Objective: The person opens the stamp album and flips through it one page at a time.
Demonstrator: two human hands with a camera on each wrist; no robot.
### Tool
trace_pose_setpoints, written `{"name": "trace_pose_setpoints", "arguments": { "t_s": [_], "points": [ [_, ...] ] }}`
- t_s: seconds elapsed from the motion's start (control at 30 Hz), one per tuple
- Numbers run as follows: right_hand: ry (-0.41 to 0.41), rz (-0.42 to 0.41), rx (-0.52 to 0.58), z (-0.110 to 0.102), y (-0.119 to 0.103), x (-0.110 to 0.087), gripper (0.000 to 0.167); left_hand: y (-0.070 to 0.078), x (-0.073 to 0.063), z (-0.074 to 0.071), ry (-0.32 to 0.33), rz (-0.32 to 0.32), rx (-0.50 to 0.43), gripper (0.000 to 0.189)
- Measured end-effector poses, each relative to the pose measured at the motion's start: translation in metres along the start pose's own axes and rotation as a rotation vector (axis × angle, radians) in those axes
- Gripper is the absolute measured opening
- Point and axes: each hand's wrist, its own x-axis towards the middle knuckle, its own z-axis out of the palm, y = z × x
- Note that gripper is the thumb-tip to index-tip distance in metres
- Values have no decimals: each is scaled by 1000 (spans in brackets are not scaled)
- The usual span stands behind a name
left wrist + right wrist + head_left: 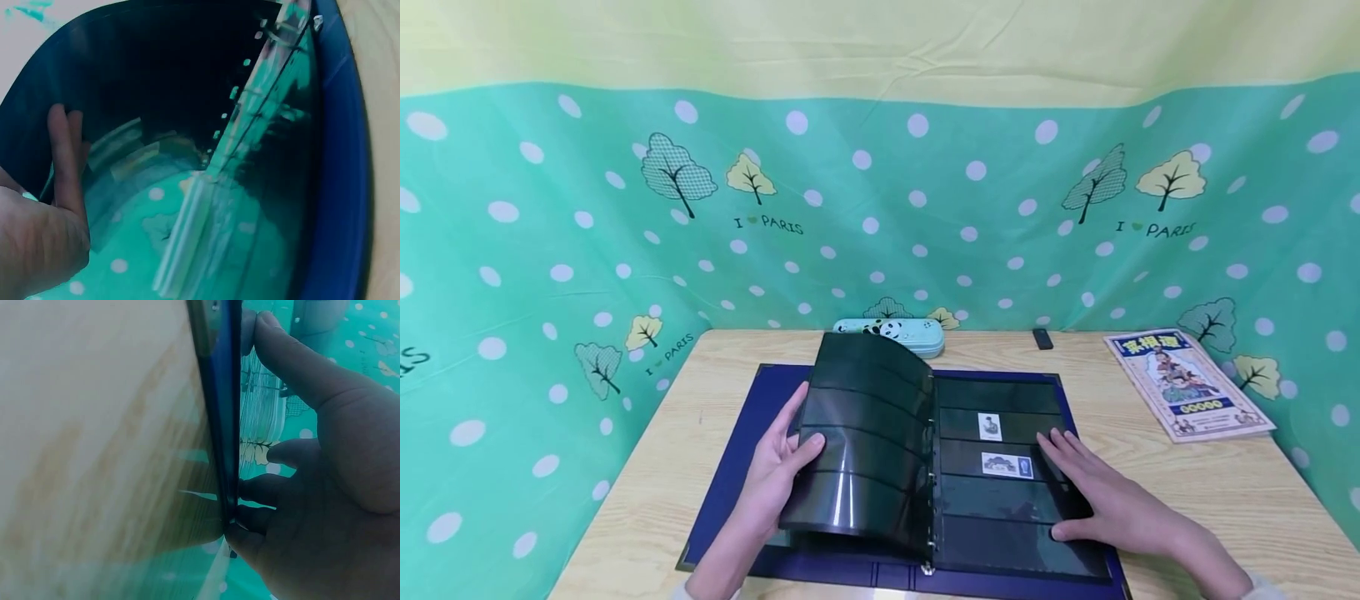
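Note:
A stamp album (895,575) with a dark blue cover lies spread on the table. My left hand (772,467) pinches the outer edge of a raised, curved black page (868,417), thumb in front and fingers behind, as the left wrist view shows. Metal rings (932,479) run along the spine. On the right-hand page (1000,542), two stamps sit in separate strips: a small upright stamp (989,427) and a wider one (1007,465) below it. My right hand (1108,504) rests with fingers extended along that page's outer edge.
Behind the album stands a light blue panda pencil case (917,335), partly covered by the raised page. A small black object (1042,338) lies at the table's back. To the right is an illustrated booklet (1187,383). A green dotted curtain (917,250) borders the table.

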Motion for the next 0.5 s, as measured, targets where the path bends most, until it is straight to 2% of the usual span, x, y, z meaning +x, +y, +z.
{"name": "trace_pose_setpoints", "arguments": {
  "t_s": [0.13, 0.3, 0.5],
  "points": [
    [2, 1, -5, 0, -1, 0, 115, 6, -5, -7, 14, -3, 15, 80],
    [-6, 8, 5, 0, -2, 0, 115, 4, -7, -23, 24, -72, 33, 79],
    [-20, 16, 41, 0, -1, 1, 114, -3, -2, -47, -47, -140, 79, 82]
  ]
}}
